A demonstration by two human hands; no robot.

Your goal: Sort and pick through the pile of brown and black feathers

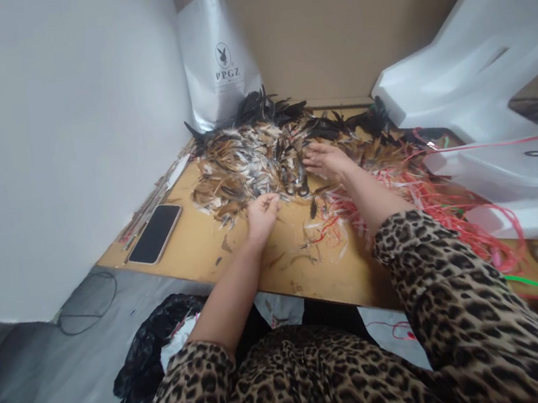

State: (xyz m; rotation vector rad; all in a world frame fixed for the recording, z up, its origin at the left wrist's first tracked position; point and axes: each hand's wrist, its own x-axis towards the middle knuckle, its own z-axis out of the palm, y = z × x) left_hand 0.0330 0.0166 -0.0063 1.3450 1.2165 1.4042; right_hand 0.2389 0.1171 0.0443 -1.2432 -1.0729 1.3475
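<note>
Nearest, at 6 o'clock: leopard-print sleeves over grey floor. Wooden table (304,270) beyond. Left hand (262,216) curled at the near edge of the feather pile (262,155); whether it pinches a feather, cannot tell. Right hand (326,160) spread flat on feathers, grasping nothing. Phone (156,234) at 9 o'clock. Red strips (430,197) at 3 o'clock. White bag (218,61) at 12 o'clock against cardboard wall

My wooden table (237,260) carries a big heap of brown, black and white feathers (262,155) across its far middle. A dark phone (156,234) lies flat at the left edge, thin sticks (157,194) just beyond it. Red and white strings (414,196) tangle on the right.
</note>
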